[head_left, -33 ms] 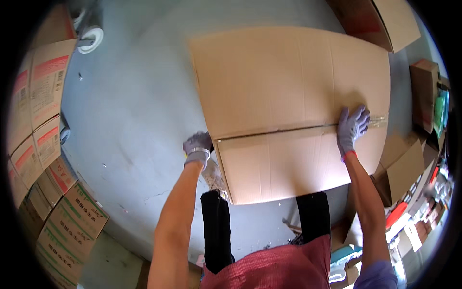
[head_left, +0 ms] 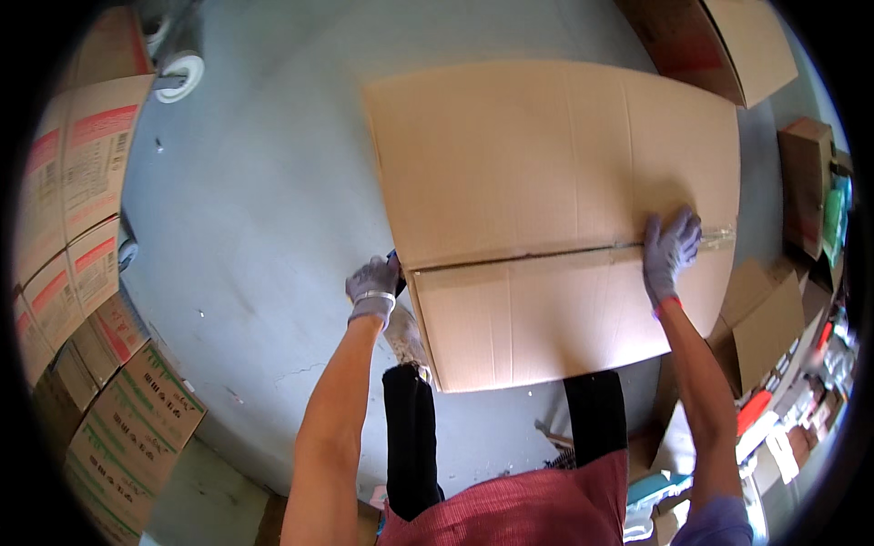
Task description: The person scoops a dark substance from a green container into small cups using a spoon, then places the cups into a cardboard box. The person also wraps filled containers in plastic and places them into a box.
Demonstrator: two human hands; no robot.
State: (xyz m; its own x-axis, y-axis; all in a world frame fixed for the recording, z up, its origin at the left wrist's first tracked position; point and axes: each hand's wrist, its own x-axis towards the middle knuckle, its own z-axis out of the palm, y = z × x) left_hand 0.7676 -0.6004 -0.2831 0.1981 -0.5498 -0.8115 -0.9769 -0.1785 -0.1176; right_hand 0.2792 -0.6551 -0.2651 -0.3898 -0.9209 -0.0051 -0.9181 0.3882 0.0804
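Observation:
A large brown cardboard box (head_left: 492, 164) lies before me, its top flaps meeting at a dark seam that runs left to right. Clear tape (head_left: 719, 238) covers the seam's right end. My right hand (head_left: 672, 253), in a grey-purple glove, rests flat on the top beside that tape, fingers spread. At the seam's left end my left hand (head_left: 371, 284), gloved in grey, is closed beside the box's edge. A small dark blue object (head_left: 399, 273) shows at its fingers, mostly hidden; its kind cannot be made out.
Printed cartons (head_left: 96, 173) are stacked along the left, with green-marked cartons (head_left: 137, 419) below them. A white caster wheel (head_left: 182, 76) stands at the upper left. Another carton (head_left: 728, 50) sits at the upper right. An open box (head_left: 765, 318) and mixed goods crowd the right side.
The whole view has shifted slightly, with the box a little lower. More of the dark blue object shows at my left hand. My right hand stays on the box top.

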